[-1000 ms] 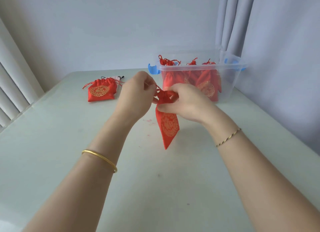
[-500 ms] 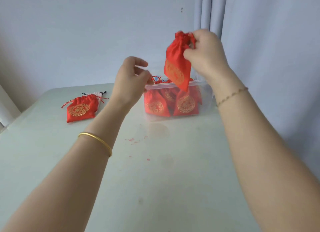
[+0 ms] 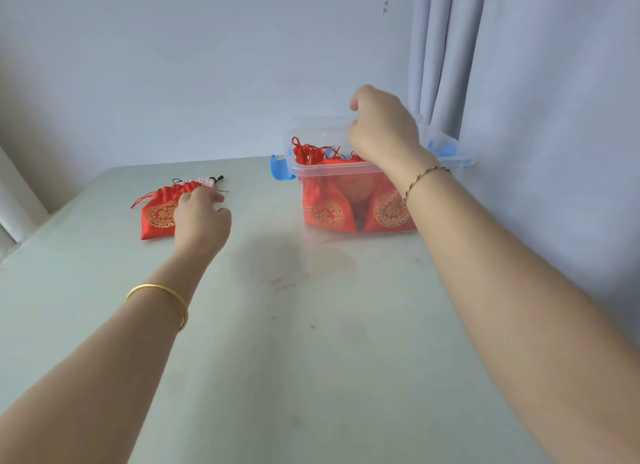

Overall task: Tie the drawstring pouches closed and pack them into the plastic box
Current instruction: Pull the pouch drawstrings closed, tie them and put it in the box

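Left hand [image 3: 202,221] rests, fingers relaxed, on the loose pouch [image 3: 156,215] near the bench's [image 3: 311,359] far left edge. Right hand [image 3: 381,127] hangs loosely curled, empty, above the box [image 3: 346,167]. Best pinch the gathered neck, leaving cords free.

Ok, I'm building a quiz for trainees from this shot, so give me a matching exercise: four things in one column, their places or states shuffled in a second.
Things
1. left hand
2. right hand
3. plastic box
4. blue latch

Places or states
A. holds several red pouches
B. above the box's open top
C. touching the loose pouch on the table
D. on the box's end nearest the loose pouch

Pairs: 1-C, 2-B, 3-A, 4-D
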Demonstrator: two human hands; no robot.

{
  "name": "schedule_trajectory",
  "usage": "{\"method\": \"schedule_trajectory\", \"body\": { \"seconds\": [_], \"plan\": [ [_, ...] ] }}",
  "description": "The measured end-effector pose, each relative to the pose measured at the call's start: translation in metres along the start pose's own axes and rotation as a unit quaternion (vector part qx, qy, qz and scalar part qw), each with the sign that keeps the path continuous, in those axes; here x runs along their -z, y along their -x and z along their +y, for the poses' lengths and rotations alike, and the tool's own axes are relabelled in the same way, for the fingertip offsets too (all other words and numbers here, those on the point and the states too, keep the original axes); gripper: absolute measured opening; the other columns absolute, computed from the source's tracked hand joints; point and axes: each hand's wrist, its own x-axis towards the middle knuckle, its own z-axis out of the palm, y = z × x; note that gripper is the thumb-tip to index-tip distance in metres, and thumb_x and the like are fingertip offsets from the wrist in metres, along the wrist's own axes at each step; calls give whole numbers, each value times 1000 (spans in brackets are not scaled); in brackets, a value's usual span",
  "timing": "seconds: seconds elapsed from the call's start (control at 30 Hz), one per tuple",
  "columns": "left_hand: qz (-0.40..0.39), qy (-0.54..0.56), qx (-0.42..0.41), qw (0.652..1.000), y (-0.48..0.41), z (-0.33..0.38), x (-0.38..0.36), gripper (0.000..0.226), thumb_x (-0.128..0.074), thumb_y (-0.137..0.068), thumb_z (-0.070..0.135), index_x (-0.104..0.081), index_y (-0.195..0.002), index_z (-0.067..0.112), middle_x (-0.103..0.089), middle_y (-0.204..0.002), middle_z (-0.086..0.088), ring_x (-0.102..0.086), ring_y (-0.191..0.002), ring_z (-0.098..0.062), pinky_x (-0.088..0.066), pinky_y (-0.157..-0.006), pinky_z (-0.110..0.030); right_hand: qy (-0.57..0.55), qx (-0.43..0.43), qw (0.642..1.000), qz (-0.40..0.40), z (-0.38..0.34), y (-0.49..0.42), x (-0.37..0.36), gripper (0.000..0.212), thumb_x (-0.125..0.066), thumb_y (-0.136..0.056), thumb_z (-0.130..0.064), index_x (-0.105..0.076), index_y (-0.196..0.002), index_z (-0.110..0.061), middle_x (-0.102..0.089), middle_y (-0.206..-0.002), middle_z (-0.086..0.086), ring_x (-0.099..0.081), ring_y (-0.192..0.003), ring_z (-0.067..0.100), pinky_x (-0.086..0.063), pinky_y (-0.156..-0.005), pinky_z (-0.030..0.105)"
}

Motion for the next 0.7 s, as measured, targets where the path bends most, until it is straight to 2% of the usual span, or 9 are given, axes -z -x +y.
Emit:
{"method": "schedule_trajectory", "body": {
  "seconds": [0.07, 0.2, 0.27, 0.33, 0.43, 0.53, 0.6, 0.7],
  "plan": [
    [-20, -96, 13, 995, -3, -19, -1, 40, -45, -87, 9, -51, -127, 8, -41, -137, -16, -33, -128, -36, -32, -102, -45, -44, 40, 997, 50, -13, 8, -1, 37, -37, -85, 0, -53, -117, -9, -59, -116, 9, -55, -106, 29, -44, -84, 33],
    [-114, -236, 7, 965, -7, -52, -5, 40, -37, -93, 27, -46, -128, 10, -33, -146, -7, -23, -138, -28, -25, -106, -46, -133, 89, 986, 50, -43, 34, -17, 35, -36, -85, -2, -57, -112, -12, -61, -109, 5, -56, -99, 24, -46, -81, 34],
    [-122, -253, -2, 960, -6, -59, -4, 38, -33, -94, 30, -50, -122, 10, -39, -138, -7, -31, -132, -29, -26, -104, -45, -161, 114, 979, 39, -55, 47, -29, 33, -38, -85, -3, -59, -109, -12, -61, -100, 5, -57, -96, 25, -47, -80, 36],
    [-94, -267, -22, 959, -5, -61, -1, 38, -34, -95, 31, -50, -123, 11, -43, -134, -10, -35, -128, -31, -26, -104, -45, -176, 132, 975, 22, -64, 56, -43, 31, -40, -85, -3, -60, -107, -12, -63, -97, 5, -57, -95, 25, -47, -80, 37],
    [-70, -288, -45, 954, -12, -64, 8, 46, -41, -94, 32, -37, -136, 14, -27, -148, -11, -20, -138, -30, -23, -108, -46, -188, 130, 974, -5, -66, 65, -60, 29, -41, -84, -3, -61, -104, -11, -62, -91, 4, -61, -88, 27, -49, -76, 37],
    [-113, -300, -50, 946, -24, -74, 12, 58, -41, -94, 36, -22, -146, 18, -15, -156, -6, -7, -144, -24, -18, -111, -47, -191, 109, 974, -58, -61, 71, -76, 28, -41, -85, -4, -60, -104, -12, -52, -77, -6, -64, -86, 28, -50, -77, 37],
    [-126, -296, -42, 946, -27, -78, 12, 59, -42, -94, 37, -24, -146, 16, -21, -154, -7, -12, -143, -25, -19, -111, -46, -176, 93, 976, -86, -55, 74, -87, 27, -42, -85, -5, -59, -105, -13, -50, -77, -8, -65, -89, 28, -50, -76, 34],
    [-88, -276, -60, 955, -21, -73, 13, 53, -52, -90, 35, -39, -136, 11, -37, -140, -14, -30, -133, -32, -26, -106, -45, -175, 67, 976, -107, -48, 78, -103, 25, -44, -84, -6, -60, -102, -14, -53, -83, -5, -65, -88, 29, -51, -76, 35]
  ]
}}
